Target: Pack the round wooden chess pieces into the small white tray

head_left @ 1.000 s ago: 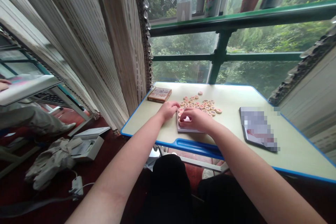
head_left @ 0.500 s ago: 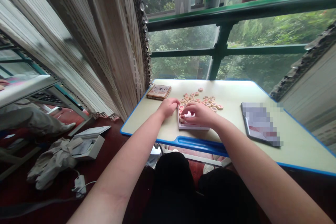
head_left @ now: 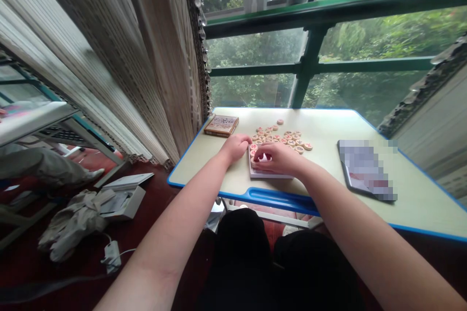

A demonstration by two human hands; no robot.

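The step in hand looks like seating a round piece [head_left: 253, 161] in the shallow white box [head_left: 272, 175], at the near edge of the tabletop [head_left: 324, 129]. The right hand [head_left: 278, 157] reaches over the box, thumb and fingers closed on that piece by its left wall, just below 2 red-marked discs [head_left: 253, 147]. The left hand [head_left: 235, 148] curls at the far left corner; whether it grips the wall I cannot tell. Loose discs [head_left: 292, 143] lie beyond. The next move seems to call for a gentle release, without nudging the neighbours.
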